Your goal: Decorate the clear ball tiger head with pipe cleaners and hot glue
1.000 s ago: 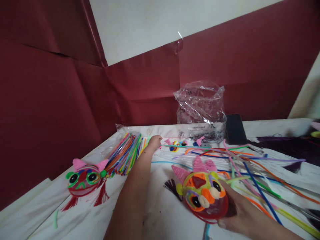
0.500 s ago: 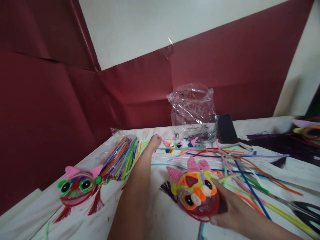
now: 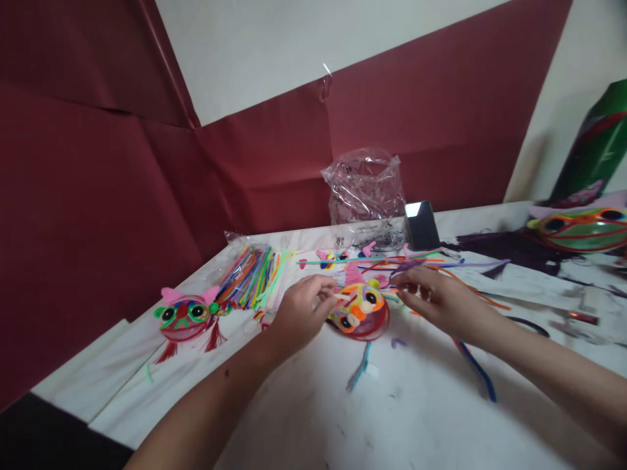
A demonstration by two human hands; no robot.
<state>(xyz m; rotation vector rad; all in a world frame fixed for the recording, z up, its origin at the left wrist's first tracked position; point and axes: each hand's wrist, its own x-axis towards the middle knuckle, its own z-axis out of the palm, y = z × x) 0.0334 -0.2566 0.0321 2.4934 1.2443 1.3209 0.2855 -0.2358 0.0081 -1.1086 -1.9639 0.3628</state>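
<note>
On the surface [image 3: 313,418], the face ornament [image 3: 362,316] is between my left hand [image 3: 304,305] and my right hand [image 3: 441,301], with a short strip [image 3: 360,367] before it. To my left lies a second ornament [image 3: 182,320], and the bundle of stems [image 3: 249,277] is behind it. At the back there is a plastic bag [image 3: 363,192], the phone [image 3: 422,226] just right of it; a third ornament [image 3: 585,233] lies far right.

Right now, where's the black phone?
In the head view, the black phone is right of centre near the table's back edge, just right of the clear plastic bag and beyond the right hand.
</note>
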